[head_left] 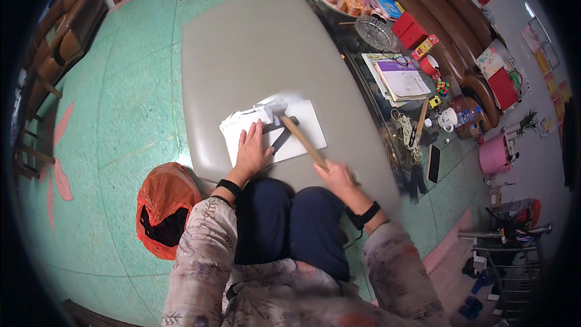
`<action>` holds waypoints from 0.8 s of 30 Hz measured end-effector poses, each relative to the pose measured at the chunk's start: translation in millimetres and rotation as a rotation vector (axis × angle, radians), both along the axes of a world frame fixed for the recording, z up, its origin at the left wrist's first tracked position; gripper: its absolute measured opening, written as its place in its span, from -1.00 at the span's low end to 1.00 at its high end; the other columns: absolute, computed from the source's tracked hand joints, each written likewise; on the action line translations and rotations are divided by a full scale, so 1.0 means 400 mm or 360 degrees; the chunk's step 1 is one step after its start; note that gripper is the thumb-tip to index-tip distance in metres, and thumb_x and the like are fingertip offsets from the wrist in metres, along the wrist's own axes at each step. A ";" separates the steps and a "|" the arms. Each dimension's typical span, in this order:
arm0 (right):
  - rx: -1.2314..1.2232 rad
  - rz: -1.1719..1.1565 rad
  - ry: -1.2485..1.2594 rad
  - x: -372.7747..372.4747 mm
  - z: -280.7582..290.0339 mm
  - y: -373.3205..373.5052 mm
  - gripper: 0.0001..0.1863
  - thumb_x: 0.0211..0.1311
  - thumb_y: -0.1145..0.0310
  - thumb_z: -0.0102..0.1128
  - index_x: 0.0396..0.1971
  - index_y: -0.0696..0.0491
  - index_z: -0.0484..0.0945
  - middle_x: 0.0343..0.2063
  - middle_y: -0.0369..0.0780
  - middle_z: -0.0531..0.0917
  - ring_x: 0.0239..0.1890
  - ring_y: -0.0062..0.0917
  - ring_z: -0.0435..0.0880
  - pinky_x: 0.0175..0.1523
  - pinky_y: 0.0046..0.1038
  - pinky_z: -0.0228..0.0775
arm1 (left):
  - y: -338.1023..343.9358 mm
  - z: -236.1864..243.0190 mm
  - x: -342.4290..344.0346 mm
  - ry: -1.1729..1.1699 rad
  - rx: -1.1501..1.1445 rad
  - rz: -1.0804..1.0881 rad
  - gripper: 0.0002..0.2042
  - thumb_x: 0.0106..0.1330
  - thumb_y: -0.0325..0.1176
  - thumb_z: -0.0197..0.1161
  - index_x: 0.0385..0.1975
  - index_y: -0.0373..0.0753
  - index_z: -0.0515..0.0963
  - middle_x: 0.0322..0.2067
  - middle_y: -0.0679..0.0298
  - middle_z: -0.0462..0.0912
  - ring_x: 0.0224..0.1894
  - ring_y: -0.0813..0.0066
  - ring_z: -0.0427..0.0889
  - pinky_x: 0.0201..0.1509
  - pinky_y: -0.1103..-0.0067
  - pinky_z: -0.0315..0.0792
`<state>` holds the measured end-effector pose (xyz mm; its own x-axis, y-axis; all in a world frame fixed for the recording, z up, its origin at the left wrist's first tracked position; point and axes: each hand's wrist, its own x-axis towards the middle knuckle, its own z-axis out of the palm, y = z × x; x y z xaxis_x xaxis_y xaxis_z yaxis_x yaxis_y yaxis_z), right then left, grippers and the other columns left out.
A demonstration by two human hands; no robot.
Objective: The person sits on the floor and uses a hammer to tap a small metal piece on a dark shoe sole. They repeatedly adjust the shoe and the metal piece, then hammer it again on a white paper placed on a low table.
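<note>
My right hand (340,179) is closed around the wooden handle of a hammer (304,141). Its grey head is smeared by motion over a white sheet or board (305,126). My left hand (253,154) lies on the left part of that sheet, fingers stretched out. Just right of those fingers is a black strip-like piece (281,140), bent or in two parts; whether the fingers touch it I cannot tell. Crumpled white paper (239,119) lies beyond the left fingertips. Everything rests on a grey padded bench (254,42) in front of my knees.
An orange plastic bag (172,188) stands on the green floor at my left. A dark glass table (369,88) along the right carries a glass bowl (376,32), magazines (402,79), a white mug (448,119), coiled cord (407,133) and a phone (434,163). Brown sofas (445,18) stand behind it.
</note>
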<state>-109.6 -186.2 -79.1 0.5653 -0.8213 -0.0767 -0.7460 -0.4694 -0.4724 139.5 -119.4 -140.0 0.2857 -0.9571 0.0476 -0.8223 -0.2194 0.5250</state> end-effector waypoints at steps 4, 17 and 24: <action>-0.0037 0.0102 0.0232 0.006 0.014 -0.012 -0.57 0.15 0.02 0.10 -0.51 0.16 0.54 -0.57 0.05 0.57 -0.43 -0.04 0.58 -0.31 -0.12 0.41 | 0.001 -0.006 0.000 0.0034 0.0004 0.0005 -0.15 0.11 -0.19 0.23 0.30 -0.31 -0.15 0.25 0.08 0.15 0.36 0.24 -0.03 0.39 0.25 -0.20; 0.0013 -0.0179 0.0149 -0.104 -0.027 -0.008 -0.56 0.15 0.02 0.09 -0.52 0.17 0.54 -0.58 0.05 0.57 -0.47 -0.02 0.57 -0.29 -0.12 0.40 | -0.006 0.007 -0.009 -0.0144 0.0125 -0.0121 -0.36 0.20 -0.11 0.10 0.27 -0.15 0.10 0.31 0.24 0.05 0.38 0.24 -0.10 0.39 0.23 -0.21; -0.0056 -0.0179 0.0004 -0.095 -0.001 0.009 -0.55 0.13 0.01 0.11 -0.52 0.17 0.56 -0.60 0.04 0.57 -0.48 -0.02 0.57 -0.33 -0.10 0.41 | 0.000 0.005 -0.003 -0.0048 0.0073 -0.0039 -0.26 0.13 -0.17 0.21 0.29 -0.19 0.02 0.27 0.15 0.12 0.37 0.22 -0.05 0.38 0.22 -0.17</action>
<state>-147.7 -182.4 -79.5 0.4691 -0.8819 -0.0481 -0.7962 -0.3987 -0.4550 138.5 -119.3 -138.1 0.2611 -0.9652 0.0120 -0.8432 -0.2220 0.4897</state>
